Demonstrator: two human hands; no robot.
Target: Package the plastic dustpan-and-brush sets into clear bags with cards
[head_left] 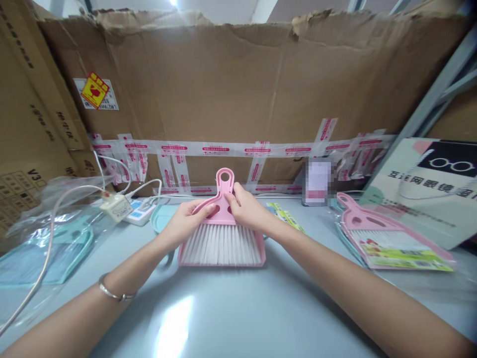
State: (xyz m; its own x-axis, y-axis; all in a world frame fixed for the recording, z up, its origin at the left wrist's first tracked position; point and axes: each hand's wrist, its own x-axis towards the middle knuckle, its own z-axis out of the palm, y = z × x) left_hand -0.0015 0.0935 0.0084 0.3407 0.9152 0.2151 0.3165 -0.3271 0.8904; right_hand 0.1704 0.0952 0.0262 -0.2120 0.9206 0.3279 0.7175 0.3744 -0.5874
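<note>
Flattened brown cardboard [231, 84], patched with strips of red-printed clear tape [216, 148], is standing as a wall along the far edge of a pale grey-blue desk [238, 313]. Near the middle of the desk, a pink plastic hand brush with white bristles [222, 209] is lying flat inside a pink plastic dustpan [223, 263], its looped handle pointing far toward the cardboard. The left hand [186, 220] is gripping the left shoulder of the brush with the thumb pressing on top, and the right hand [246, 209] is pinching the right shoulder the same way, so both hands are closing on the brush from either side. A thin silver bracelet [112, 293] is sitting on the left wrist. Just behind the left hand, the rim of a teal plastic dustpan [159, 219] is showing. Farther left, a white power strip [140, 213] with a cream plug [116, 206] is resting near another teal dustpan in a clear plastic bag [55, 253]. On the right, well apart from the hands, a bagged pink dustpan-and-brush set [387, 238] is lying beside a leaning printed card showing spectacles [428, 189].
</note>
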